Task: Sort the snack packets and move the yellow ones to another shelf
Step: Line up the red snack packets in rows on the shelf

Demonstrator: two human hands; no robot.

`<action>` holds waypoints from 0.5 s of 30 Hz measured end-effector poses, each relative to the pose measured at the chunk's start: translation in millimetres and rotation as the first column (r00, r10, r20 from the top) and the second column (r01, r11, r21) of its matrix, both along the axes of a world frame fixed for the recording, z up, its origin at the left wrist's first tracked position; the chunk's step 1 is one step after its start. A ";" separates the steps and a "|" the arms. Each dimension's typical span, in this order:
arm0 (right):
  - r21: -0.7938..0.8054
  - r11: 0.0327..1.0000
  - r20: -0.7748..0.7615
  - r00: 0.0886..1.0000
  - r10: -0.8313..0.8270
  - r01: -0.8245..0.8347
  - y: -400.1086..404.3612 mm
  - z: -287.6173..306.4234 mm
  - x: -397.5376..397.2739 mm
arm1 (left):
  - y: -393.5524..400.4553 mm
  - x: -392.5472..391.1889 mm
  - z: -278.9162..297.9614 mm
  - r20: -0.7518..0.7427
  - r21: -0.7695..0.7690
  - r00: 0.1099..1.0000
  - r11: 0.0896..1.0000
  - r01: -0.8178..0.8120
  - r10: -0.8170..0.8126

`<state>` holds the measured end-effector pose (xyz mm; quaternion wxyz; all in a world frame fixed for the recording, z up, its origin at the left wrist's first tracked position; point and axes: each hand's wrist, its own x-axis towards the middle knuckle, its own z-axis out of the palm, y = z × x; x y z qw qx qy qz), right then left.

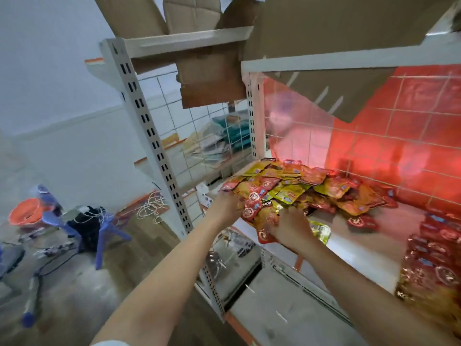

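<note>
Sorting under way at the heaped red and yellow foil snack packets (296, 191).
Left hand (225, 204) at nine o'clock and right hand (289, 229) at six grip packets; next, pick yellows only.

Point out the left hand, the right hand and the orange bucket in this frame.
left hand (225, 204): head view, back of the hand at the pile's left edge.
right hand (289, 229): head view, back of the hand on the packets.
orange bucket (25, 213): head view, its rim, on the floor.
</note>
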<state>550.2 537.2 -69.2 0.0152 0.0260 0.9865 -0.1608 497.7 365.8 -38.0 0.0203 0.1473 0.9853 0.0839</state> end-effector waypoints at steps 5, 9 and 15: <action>-0.123 0.982 0.022 0.990 -0.139 0.141 -4.4 -2.8 -6.0 | -11.3 -45.0 -0.7 0.111 -0.018 0.971 0.976 0.217 -0.214; -0.300 0.917 0.058 0.965 -0.257 0.263 -1.8 2.7 -5.5 | -11.4 -67.7 -10.0 0.167 -0.029 0.939 0.950 0.310 -0.301; -0.666 0.653 0.083 0.906 -0.414 0.360 0.4 3.0 -2.8 | -5.2 -86.4 -21.6 0.139 -0.028 0.920 0.927 0.374 -0.367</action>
